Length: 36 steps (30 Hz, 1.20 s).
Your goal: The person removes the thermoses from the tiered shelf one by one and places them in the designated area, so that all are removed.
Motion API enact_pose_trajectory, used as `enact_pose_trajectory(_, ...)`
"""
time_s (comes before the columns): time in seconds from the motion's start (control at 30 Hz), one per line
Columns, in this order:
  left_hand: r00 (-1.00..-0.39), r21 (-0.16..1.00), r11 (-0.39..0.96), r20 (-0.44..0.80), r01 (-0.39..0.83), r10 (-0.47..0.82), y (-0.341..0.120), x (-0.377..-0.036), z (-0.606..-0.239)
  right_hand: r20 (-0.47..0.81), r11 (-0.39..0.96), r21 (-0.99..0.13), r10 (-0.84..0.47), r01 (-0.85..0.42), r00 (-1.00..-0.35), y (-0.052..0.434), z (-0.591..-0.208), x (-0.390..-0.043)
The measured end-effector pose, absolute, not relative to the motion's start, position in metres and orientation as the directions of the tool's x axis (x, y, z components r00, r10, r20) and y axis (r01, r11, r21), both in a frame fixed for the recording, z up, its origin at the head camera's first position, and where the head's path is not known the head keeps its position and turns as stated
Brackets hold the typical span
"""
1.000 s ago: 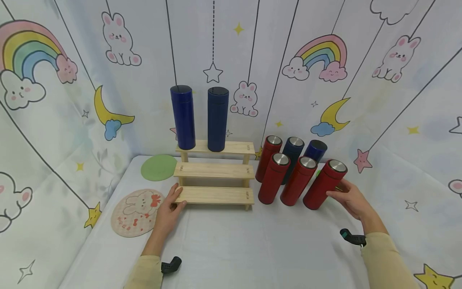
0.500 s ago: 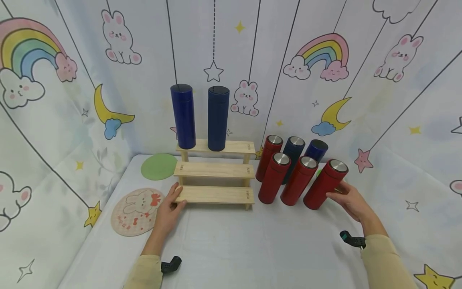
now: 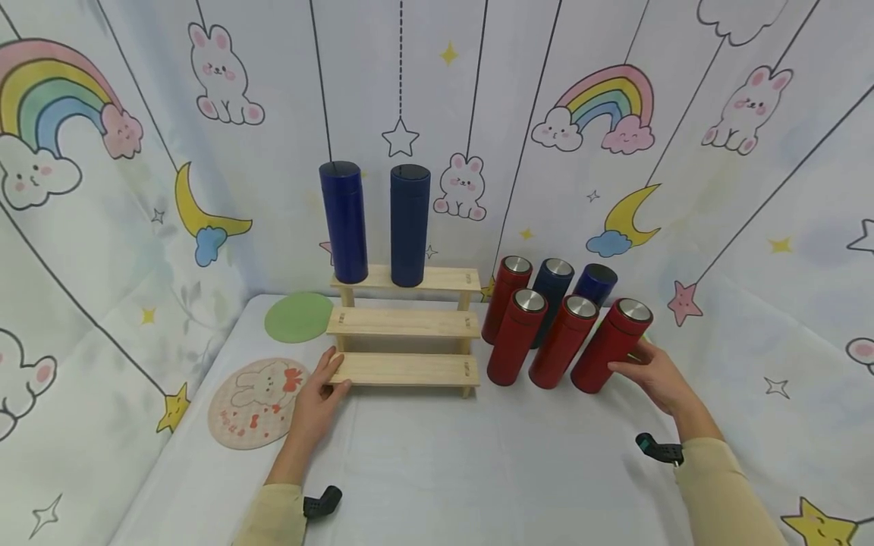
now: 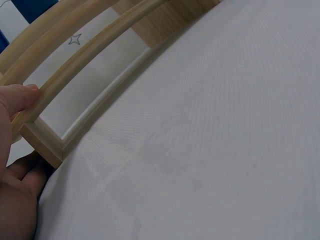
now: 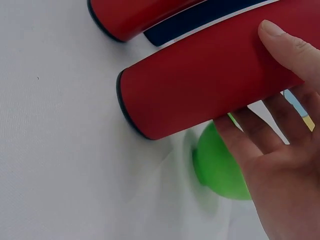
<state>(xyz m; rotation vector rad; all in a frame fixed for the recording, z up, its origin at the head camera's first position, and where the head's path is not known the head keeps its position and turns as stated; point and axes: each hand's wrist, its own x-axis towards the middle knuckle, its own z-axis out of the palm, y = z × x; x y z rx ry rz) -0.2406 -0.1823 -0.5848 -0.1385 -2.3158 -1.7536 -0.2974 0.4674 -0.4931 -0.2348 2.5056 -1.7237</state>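
Observation:
My left hand (image 3: pixel 316 402) grips the left end of the lowest step of a three-tier wooden display stand (image 3: pixel 410 324). In the left wrist view, the thumb lies on the step (image 4: pixel 75 67) and fingers reach around its end. My right hand (image 3: pixel 652 377) holds the rightmost red thermos (image 3: pixel 610 347) from its right side. The right wrist view shows the thumb (image 5: pixel 290 47) on the thermos's near face and the other fingers partly hidden behind it. Two blue thermoses (image 3: pixel 344 224) (image 3: pixel 410 227) stand on the top tier.
Left of the held thermos stand red thermoses (image 3: pixel 563 345) (image 3: pixel 515 341), with another red (image 3: pixel 505 303), a navy (image 3: pixel 551 292) and a blue one (image 3: pixel 596 284) behind. A green bowl (image 5: pixel 220 165) sits beyond my right hand. Green (image 3: pixel 298 318) and pink rabbit mats (image 3: pixel 253 406) lie left.
My right hand and the thermos it holds have shifted very slightly to the left. The left hand stays on the stand, and the head view has moved a little.

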Motion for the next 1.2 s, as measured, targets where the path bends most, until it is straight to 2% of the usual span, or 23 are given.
enact_pose_trajectory(0.3, -0.969, 0.94, 0.267, 0.237, 0.212, -0.068, -0.182, -0.241, -0.585, -0.015, 0.352, -0.935, -0.168, -0.046, -0.986, 0.464, -0.489, -0.296)
enact_pose_trajectory(0.47, -0.968, 0.941, 0.253, 0.245, 0.223, -0.06, -0.181, -0.241, -0.585, 0.018, 0.404, -0.912, -0.135, -0.071, -0.991, 0.464, -0.477, -0.295)
enact_pose_trajectory(0.7, -0.968, 0.942, 0.256, 0.242, 0.218, -0.065, -0.182, -0.241, -0.585, 0.091, 0.42, -0.897, -0.121, -0.134, -0.988, 0.463, -0.44, -0.298)
enact_pose_trajectory(0.93, -0.962, 0.94, 0.246, 0.262, 0.237, -0.073, -0.181, -0.241, -0.584, 0.112, 0.544, -0.822, -0.133, -0.167, -0.985, 0.46, -0.399, -0.309)
enact_pose_trajectory(1.2, -0.961, 0.938, 0.25, 0.266, 0.24, -0.077, -0.18, -0.239, -0.583, 0.196, 0.567, -0.789, -0.13, -0.235, -0.972, 0.441, -0.356, -0.318)
